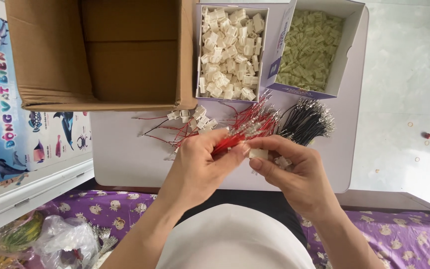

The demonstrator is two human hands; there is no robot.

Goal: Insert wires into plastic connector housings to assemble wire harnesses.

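My left hand (197, 167) grips a bundle of red wires (247, 124) with metal tips, fanning out toward the far side of the white table (125, 159). My right hand (294, 174) pinches a small white plastic connector (258, 154) between thumb and fingers, right beside the left hand's fingertips. A bundle of black wires (307, 121) lies on the table just beyond my right hand. Several finished connectors with red and black wires (185, 122) lie scattered beyond my left hand.
A box of white connectors (230, 52) and a box of pale green connectors (309, 47) stand at the table's far side. A large open cardboard box (100, 55) sits at the far left. A colourful sea-animal poster (16, 119) lies left; plastic bags (51, 241) lower left.
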